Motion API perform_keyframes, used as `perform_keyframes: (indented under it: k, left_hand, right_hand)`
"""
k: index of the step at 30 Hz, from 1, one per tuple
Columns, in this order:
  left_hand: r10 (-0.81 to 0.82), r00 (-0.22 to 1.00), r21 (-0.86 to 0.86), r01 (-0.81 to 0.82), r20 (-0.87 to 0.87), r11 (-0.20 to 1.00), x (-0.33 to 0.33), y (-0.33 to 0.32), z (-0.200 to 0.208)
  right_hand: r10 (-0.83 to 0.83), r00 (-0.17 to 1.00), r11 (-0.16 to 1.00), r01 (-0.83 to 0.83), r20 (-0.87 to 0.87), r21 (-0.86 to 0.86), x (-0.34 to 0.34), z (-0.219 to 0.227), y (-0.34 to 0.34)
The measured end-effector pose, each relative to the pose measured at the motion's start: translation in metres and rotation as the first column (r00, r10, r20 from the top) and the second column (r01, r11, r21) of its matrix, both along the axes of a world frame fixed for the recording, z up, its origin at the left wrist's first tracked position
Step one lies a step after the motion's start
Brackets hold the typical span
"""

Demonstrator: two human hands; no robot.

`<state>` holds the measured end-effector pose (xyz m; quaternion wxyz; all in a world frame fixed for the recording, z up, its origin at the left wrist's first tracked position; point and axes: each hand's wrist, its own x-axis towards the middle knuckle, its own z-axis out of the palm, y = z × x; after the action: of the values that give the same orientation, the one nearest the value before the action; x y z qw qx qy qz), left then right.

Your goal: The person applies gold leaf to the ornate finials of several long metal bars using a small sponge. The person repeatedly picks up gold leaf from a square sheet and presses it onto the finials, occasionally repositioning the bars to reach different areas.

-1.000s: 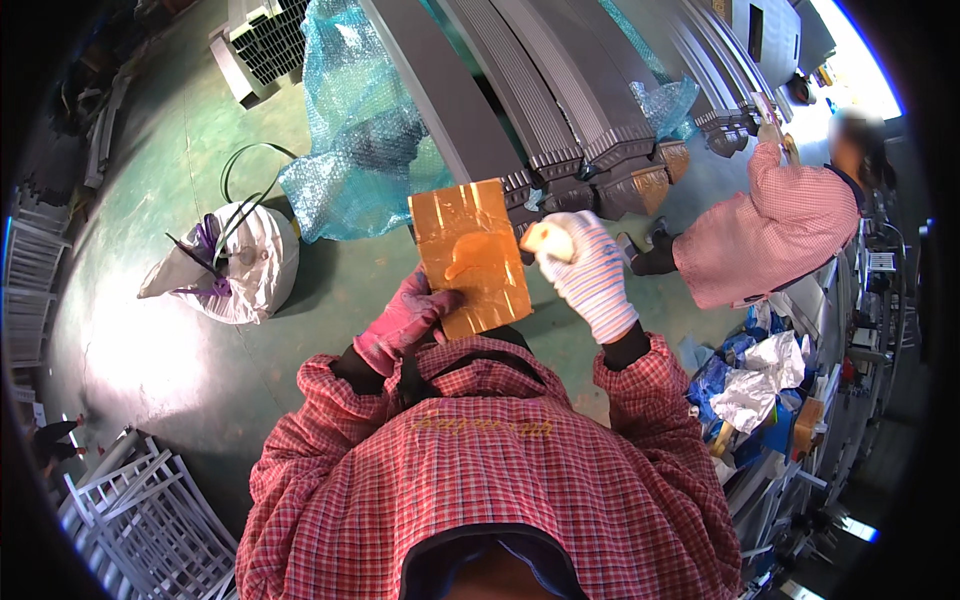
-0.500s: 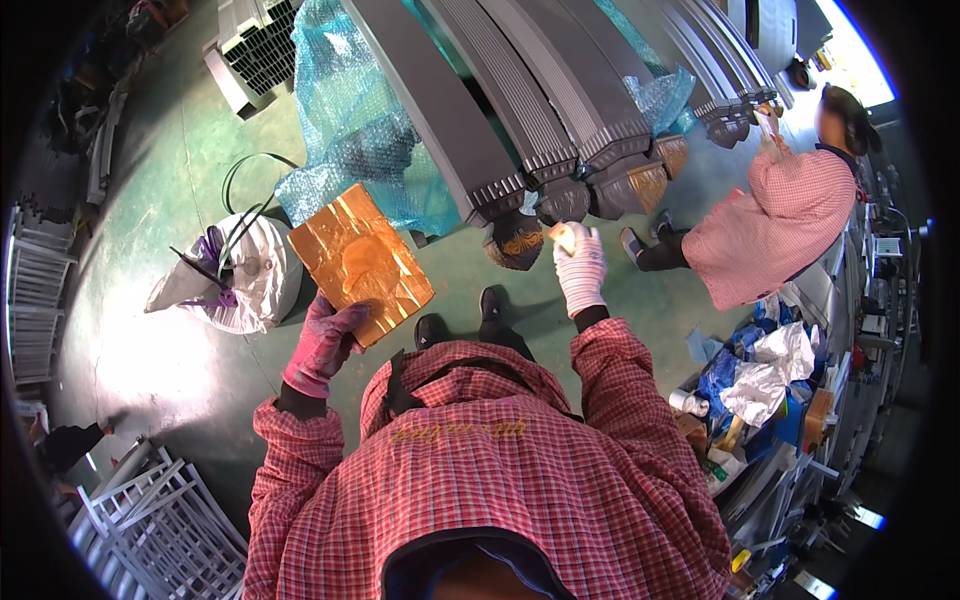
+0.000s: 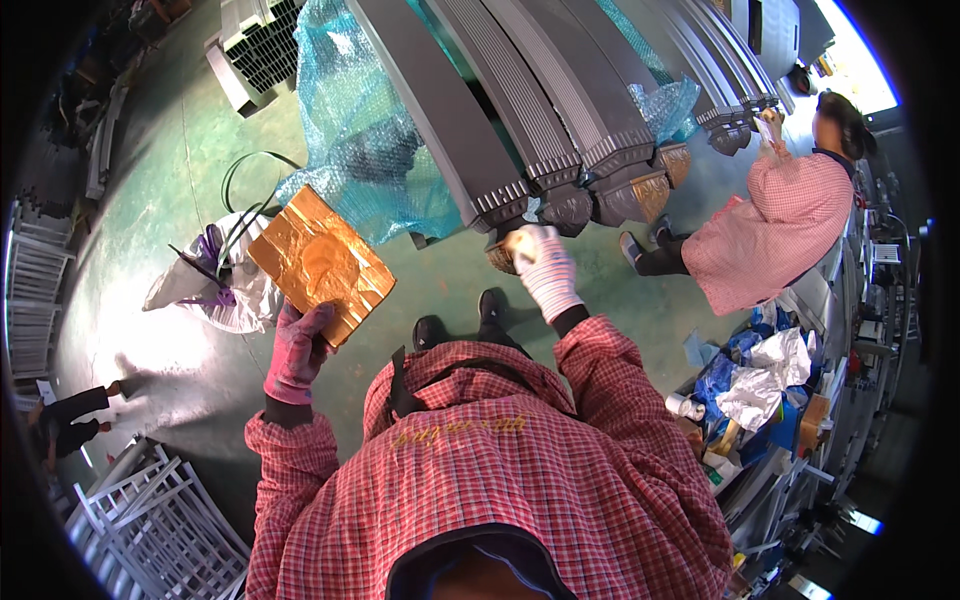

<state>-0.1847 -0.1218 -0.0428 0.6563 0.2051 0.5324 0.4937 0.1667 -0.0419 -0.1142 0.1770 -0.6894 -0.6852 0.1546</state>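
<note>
My left hand (image 3: 297, 352), in a pinkish glove, grips the lower edge of a flat board (image 3: 345, 255) wrapped in shiny golden film, with a smeared round patch in its middle. My right hand (image 3: 546, 270), in a white striped glove, pinches a small pale pad (image 3: 517, 240), slightly blurred; its exact kind is unclear. The pad is at the pointed end cap (image 3: 500, 259) of the leftmost grey post (image 3: 430, 110), partly hiding that cap. To the right, another end cap (image 3: 650, 192) shows golden colouring over its dark grey surface.
Several grey posts lie side by side, with blue bubble wrap (image 3: 350, 130) at their left. A white sack (image 3: 240, 290) stands on the floor. A co-worker (image 3: 775, 220) in a checked smock stands right, near wrappings (image 3: 755, 390). Metal frames (image 3: 165, 530) lie lower left.
My right hand has moved left with the pad to the leftmost post's end cap. My left hand and the board have shifted left. At the far left, another person's dark-clothed legs show more.
</note>
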Motion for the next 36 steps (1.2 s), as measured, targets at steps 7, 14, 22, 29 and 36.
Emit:
perform_keyframes:
  k: [7,14,22,29,36]
  left_hand:
    - [-0.001,1.000,0.027,0.001,0.011,1.000,-0.002,-0.001,-0.004]
    - [-0.075,0.997,0.034,0.075,-0.004,0.997,-0.007,0.006,-0.003]
    - [-0.087,0.996,0.025,0.087,-0.020,0.996,-0.001,0.013,0.003]
    - [-0.158,0.987,0.060,0.158,0.000,0.986,0.007,0.023,0.007]
    - [-0.123,0.992,0.044,0.122,0.025,0.992,0.025,0.037,0.013]
  right_hand:
    - [0.019,1.000,1.000,-0.018,0.023,-0.024,-0.003,0.007,-0.003]
    - [0.003,1.000,0.979,0.002,-0.025,0.204,0.031,0.005,0.016]
    - [-0.193,0.971,0.970,0.211,-0.142,0.125,0.019,0.027,0.000]
    - [-0.368,0.930,0.930,0.367,-0.023,-0.024,0.043,-0.028,-0.045]
    - [-0.284,0.958,0.959,0.283,-0.037,-0.032,0.010,-0.043,-0.065]
